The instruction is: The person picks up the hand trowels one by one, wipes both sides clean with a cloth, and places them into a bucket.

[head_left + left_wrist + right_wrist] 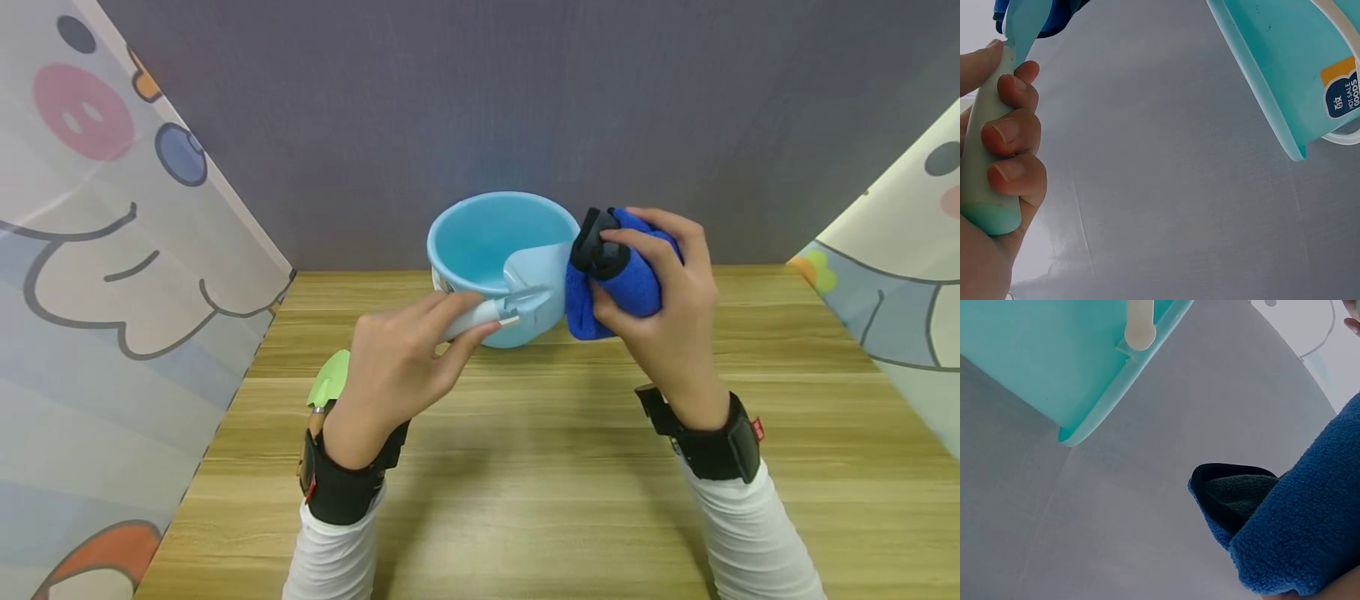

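Note:
My left hand [397,358] grips the pale handle of a light blue toy shovel [536,271], its fingers wrapped round the handle [985,156] in the left wrist view. The blade points right, in front of a light blue bucket [467,242]. In my right hand [686,292] is a folded blue towel [636,287] with a dark underside, held between thumb and fingers. The towel overlaps the blade's right edge in the head view. The right wrist view shows the towel [1310,525] rolled over, its dark side [1235,494] exposed at one end.
A small green trowel [330,379] with a wooden handle lies on the wooden table [525,500], partly hidden by the left wrist. The bucket stands at the table's back, near a grey wall [450,100]. Cartoon-printed panels [97,250] flank both sides.

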Available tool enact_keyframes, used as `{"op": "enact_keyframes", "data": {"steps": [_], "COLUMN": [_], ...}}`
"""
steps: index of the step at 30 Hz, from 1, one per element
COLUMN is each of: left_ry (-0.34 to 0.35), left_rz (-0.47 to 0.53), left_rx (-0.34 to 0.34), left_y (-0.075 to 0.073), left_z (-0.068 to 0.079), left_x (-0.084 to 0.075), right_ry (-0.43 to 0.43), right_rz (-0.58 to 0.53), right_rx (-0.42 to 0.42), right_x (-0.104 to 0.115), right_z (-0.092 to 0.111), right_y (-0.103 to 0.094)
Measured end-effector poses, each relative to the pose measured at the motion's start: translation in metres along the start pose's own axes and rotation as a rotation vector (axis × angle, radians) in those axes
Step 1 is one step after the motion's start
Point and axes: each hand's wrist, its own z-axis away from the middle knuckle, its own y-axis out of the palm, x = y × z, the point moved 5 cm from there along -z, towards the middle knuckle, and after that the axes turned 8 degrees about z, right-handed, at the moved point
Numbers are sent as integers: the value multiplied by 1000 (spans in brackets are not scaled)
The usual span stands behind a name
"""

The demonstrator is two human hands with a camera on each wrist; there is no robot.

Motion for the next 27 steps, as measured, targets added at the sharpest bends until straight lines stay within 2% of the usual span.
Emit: {"op": "enact_keyframes", "data": {"steps": [10, 20, 27], "left_ry": [-27, -41, -54], "left_rz": [27, 5, 24], "left_rx": [-4, 1, -1], "left_y": [2, 3, 5], "left_z": [3, 1, 1], "left_x": [6, 9, 12], "right_ry": [23, 11, 26], "right_rz": [21, 51, 65], "right_rx": [3, -45, -70], "right_x": [-6, -12, -18], "right_z": [-1, -3, -4], "right_y": [0, -2, -6]}}
